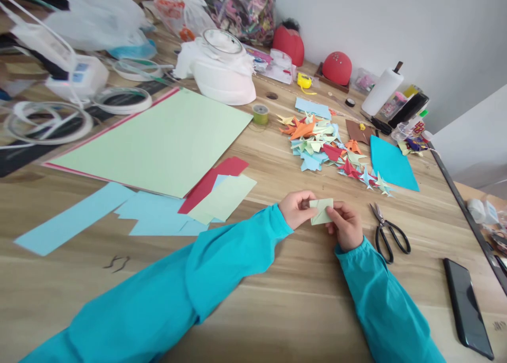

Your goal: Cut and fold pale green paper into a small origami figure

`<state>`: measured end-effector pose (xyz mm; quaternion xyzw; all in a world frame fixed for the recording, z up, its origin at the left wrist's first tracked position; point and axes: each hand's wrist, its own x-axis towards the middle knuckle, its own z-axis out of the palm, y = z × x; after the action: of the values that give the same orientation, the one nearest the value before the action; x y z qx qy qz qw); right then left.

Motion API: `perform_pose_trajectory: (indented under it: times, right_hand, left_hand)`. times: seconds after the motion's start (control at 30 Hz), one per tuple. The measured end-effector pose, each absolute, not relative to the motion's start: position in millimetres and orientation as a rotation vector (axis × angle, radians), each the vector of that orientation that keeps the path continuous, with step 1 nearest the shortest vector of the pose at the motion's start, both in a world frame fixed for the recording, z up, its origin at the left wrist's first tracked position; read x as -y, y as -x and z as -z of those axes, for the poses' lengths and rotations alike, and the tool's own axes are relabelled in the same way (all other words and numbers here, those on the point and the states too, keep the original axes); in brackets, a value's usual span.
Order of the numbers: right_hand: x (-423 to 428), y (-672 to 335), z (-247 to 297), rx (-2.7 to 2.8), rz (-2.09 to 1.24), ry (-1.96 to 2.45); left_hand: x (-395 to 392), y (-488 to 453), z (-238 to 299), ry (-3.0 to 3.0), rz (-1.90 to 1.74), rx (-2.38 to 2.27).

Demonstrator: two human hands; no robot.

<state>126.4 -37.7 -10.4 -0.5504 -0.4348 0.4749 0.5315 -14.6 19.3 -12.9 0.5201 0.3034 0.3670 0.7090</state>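
Between my two hands is a small folded square of pale green paper (pixel 321 213), held just above the wooden table. My left hand (pixel 298 207) pinches its left edge, thumb on top. My right hand (pixel 347 224) grips the right edge, with the thumb pressed on the face of the paper. Beyond the hands lies a pile of folded paper cranes (pixel 312 141) in orange, red, blue and green. Black-handled scissors (pixel 386 233) rest slightly open to the right of my right hand. Left of my left hand are pale green paper pieces (pixel 225 199) over a red sheet (pixel 212 183).
Light blue paper strips (pixel 75 217) and a large pale green sheet stack (pixel 158 141) lie at the left. A thread spool (pixel 260 115), a turquoise sheet (pixel 392 162) and a yellow tape measure (pixel 304 81) sit farther back. A black phone (pixel 467 307) lies near the right edge.
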Motion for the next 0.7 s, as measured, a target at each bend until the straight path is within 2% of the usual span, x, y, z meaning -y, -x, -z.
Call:
perform_pose_trajectory:
  times: [0.7]
  right_hand:
    - [39.5, -123.7, 11.4, 1.029, -1.046, 1.309]
  left_hand:
    - [-19.7, 12.4, 12.4, -0.995, -0.853, -0.771]
